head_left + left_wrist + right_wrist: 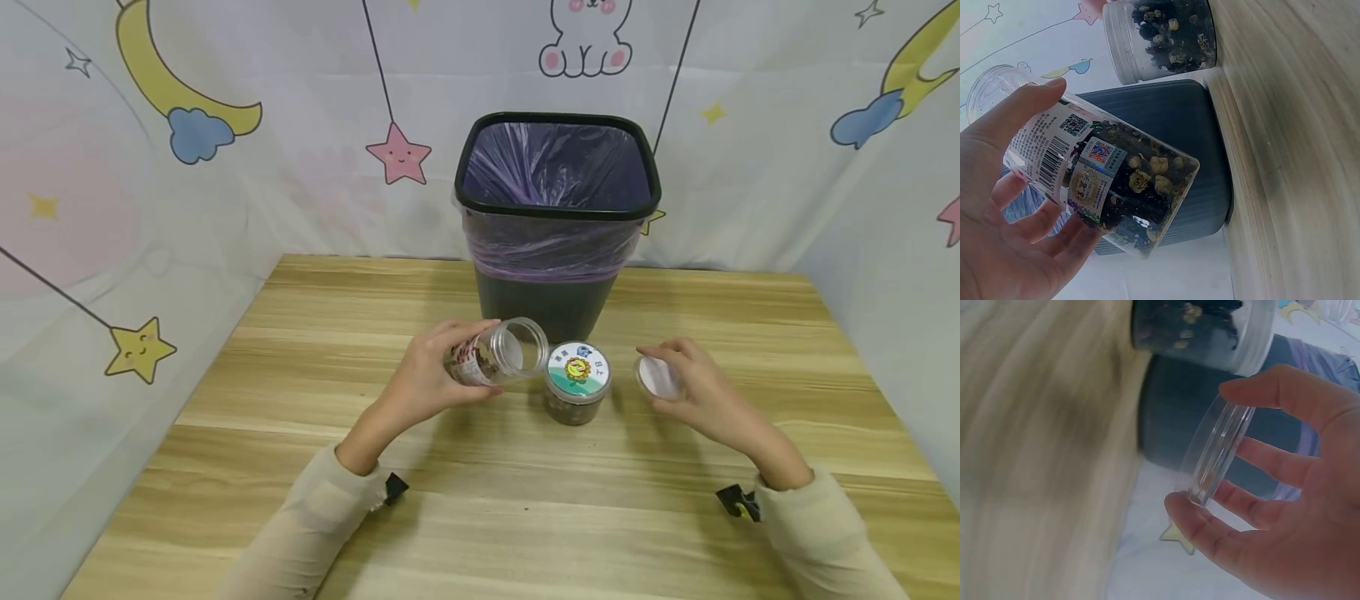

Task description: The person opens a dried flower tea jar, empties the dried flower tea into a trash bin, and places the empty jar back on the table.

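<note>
My left hand (429,368) grips an uncapped jar (486,360) near the middle of the frame, fingers and thumb wrapped around its sides. The jar is tilted, its clear mouth pointing to the right in the head view. In the left wrist view, dried flowers (1141,178) and dark bits fill the part toward its base, and a printed label (1054,153) with a barcode runs along its side.

My right hand (701,390), right of centre in the frame, pinches a clear round lid (660,379) by its rim between thumb and fingers. The right wrist view has this lid nearly edge-on.

Between my hands, a lidded jar (576,385) stands upright on the wooden table (300,333), a sunflower picture on its top. The mouth of the jar I hold is just beside it; I cannot tell whether the two touch.

Behind them, at the upper centre, a dark bin (536,304) stands on the table, lined with a purple plastic bag (555,250) folded over its sides. A white cloth (315,108) with moons, clouds and stars covers the background. My pale sleeves (318,500) enter from the lower left and lower right.
</note>
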Available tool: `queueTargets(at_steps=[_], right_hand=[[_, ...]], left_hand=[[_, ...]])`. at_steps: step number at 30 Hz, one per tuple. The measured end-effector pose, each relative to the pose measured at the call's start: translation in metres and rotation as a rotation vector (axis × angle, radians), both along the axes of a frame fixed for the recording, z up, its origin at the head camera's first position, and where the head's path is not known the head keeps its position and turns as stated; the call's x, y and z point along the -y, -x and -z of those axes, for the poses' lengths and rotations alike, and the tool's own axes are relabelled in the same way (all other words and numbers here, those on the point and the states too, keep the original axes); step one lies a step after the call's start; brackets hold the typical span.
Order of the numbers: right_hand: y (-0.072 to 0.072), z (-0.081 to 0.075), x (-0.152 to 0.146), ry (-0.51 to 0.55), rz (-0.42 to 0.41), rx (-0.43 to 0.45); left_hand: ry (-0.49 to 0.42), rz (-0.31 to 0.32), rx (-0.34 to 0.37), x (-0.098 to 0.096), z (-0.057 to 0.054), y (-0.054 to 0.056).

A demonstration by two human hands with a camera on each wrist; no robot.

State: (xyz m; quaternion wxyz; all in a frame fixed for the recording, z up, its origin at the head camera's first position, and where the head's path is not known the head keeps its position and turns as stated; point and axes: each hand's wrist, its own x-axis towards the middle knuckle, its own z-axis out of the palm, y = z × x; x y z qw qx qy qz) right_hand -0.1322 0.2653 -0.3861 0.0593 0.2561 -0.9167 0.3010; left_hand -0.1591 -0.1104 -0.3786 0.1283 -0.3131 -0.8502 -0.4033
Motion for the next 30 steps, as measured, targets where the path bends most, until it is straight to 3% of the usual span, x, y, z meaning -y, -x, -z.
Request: queueTargets(at_steps=[15, 30], right_hand=[[-0.001, 0.029, -0.014, -0.077, -0.011, 0.084], [-0.003, 0.043, -0.015, -0.112, 0.036, 0.095]], left_hand=[[0.001, -0.005, 0.003, -0.001, 0.003, 0.000], [-0.001, -0.005, 0.013, 0.002, 0.003, 0.000]])
